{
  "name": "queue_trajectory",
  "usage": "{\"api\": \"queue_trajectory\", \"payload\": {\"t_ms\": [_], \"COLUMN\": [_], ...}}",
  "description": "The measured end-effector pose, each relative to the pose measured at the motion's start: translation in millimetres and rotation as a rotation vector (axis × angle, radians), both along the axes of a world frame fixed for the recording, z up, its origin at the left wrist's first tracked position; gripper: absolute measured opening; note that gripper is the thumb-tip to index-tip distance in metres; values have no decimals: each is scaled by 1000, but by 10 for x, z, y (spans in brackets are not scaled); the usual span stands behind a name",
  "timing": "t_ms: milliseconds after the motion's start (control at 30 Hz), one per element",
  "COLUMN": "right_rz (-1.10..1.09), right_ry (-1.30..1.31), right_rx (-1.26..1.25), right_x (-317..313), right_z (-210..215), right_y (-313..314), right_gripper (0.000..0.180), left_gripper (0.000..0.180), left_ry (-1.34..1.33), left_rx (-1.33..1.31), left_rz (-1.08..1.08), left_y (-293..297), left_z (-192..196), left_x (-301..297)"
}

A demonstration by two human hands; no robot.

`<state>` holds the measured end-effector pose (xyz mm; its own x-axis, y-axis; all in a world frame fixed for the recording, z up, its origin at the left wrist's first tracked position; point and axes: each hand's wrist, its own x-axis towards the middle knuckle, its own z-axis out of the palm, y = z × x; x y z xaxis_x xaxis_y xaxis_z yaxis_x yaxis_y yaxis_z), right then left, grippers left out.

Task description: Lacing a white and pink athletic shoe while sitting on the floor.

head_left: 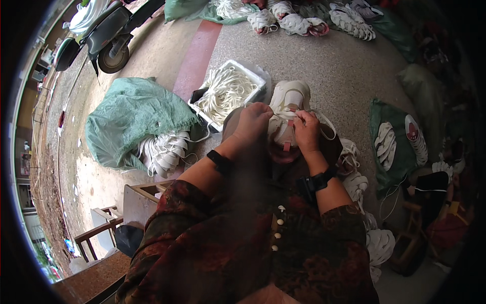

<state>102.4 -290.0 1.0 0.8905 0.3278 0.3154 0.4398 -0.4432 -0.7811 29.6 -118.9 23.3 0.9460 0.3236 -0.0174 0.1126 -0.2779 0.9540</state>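
Observation:
A white and beige sneaker (292,94) with a pink tongue tab rests on my lap, its toe pointing away from me. White shoelace (329,127) runs through its upper, and a loop hangs out on the right. My left hand (253,121) is closed at the sneaker's left edge, fingertips pinching the lace. Over the tongue, my right hand (307,133) grips the lace between thumb and fingers. Just beyond my left hand stands a white box (234,65) heaped with loose white laces (223,93).
A green woven sack (134,109) spilling white shoes (164,152) lies at the left. More shoes (293,23) line the far edge; others (379,245) are piled on my right, near a green sack (377,114). A scooter (109,40) is parked far left, a wooden chair (98,228) near left.

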Motion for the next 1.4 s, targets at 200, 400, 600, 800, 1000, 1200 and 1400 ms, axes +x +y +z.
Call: {"api": "queue_trajectory", "payload": {"t_ms": [200,400,600,800,1000,1200,1400], "right_rz": [-21,-74,-654,-234,66,-105,-66], "right_ry": [599,727,509,298,353,326,833], "right_rx": [787,941,1108,-91,74,73,648], "right_x": [-42,4,36,143,141,78,72], "right_z": [121,84,55,-116,74,-60,-89], "right_y": [-30,-581,-2610,-2190,-779,-254,-189], "right_gripper": [12,21,21,8,11,10,5], "left_gripper": [11,12,21,26,17,15,22], "left_ry": [106,109,-261,67,-37,56,161], "left_rx": [-770,-1002,-947,-119,490,219,-111], "left_rz": [-145,-10,864,587,-154,-142,-169], "left_y": [-276,134,2279,1801,417,-66,-42], "left_z": [161,-1,-71,-413,-108,-106,-192], "left_x": [143,69,-1191,-962,2,300,315]}}
